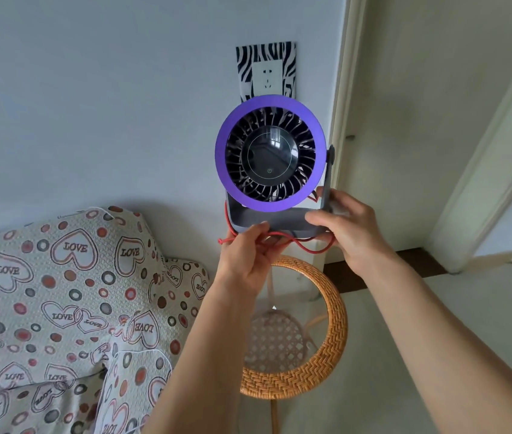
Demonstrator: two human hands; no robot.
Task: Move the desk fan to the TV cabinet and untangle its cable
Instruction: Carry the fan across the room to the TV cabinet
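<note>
A sofa (45, 296) in a heart-print cover is filling the lower left, and a rattan table (337, 324) with a glass top is standing beside it. Above the table, the fan (269, 158) is being held up in front of a wall socket (266, 73). The right hand (347, 230) is gripping the fan's base and stand, fingers curled around them. The left hand (245, 261) is pinching the red cable (308, 247), which is looping under the base.

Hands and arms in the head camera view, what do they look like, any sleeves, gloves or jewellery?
Both the left hand and the right hand are bare, with no gloves. No rings, watch or bracelets show on the visible fingers or wrists. Both forearms are uncovered down to the bottom edge of the picture, so no sleeve is in view. Fingernails look short and unpainted where they can be seen.
</note>
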